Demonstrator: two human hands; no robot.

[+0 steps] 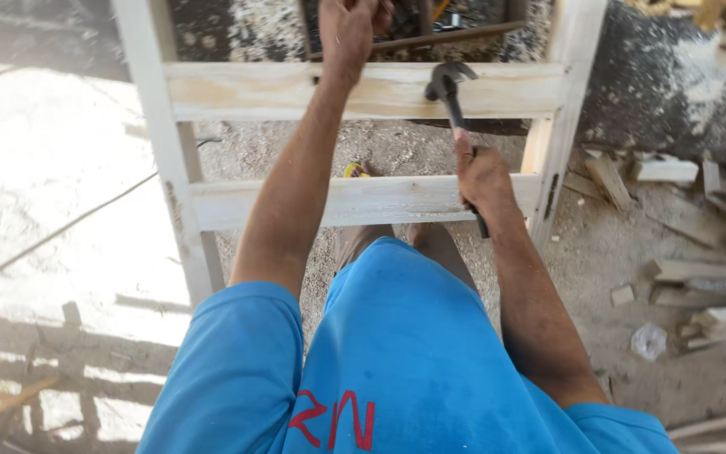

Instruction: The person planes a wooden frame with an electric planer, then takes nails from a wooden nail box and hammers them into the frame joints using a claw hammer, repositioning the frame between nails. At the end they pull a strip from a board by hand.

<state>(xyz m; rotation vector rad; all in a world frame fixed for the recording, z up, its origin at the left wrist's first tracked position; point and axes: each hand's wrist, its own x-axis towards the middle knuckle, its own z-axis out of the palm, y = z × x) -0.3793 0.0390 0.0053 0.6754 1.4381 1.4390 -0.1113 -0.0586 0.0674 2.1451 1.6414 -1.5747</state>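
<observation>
A pale wooden frame [161, 160] with two cross rails lies in front of me on the sawdust-covered ground. My right hand [481, 176] grips the handle of a dark claw hammer [447, 84]. The hammer's head rests against the upper rail [237, 91]. My left hand [348, 29] reaches past that upper rail, fingers closed on something small that I cannot make out. Both arms stretch forward from blue sleeves. The lower rail [388, 200] passes behind my right wrist.
Several wood offcuts [699, 294] lie scattered on the ground at the right. A thin cord [52, 235] runs across the sunlit ground at the left. A dark slat [430, 38] crosses beyond the frame's top. A foot in a sandal [359, 171] shows between the rails.
</observation>
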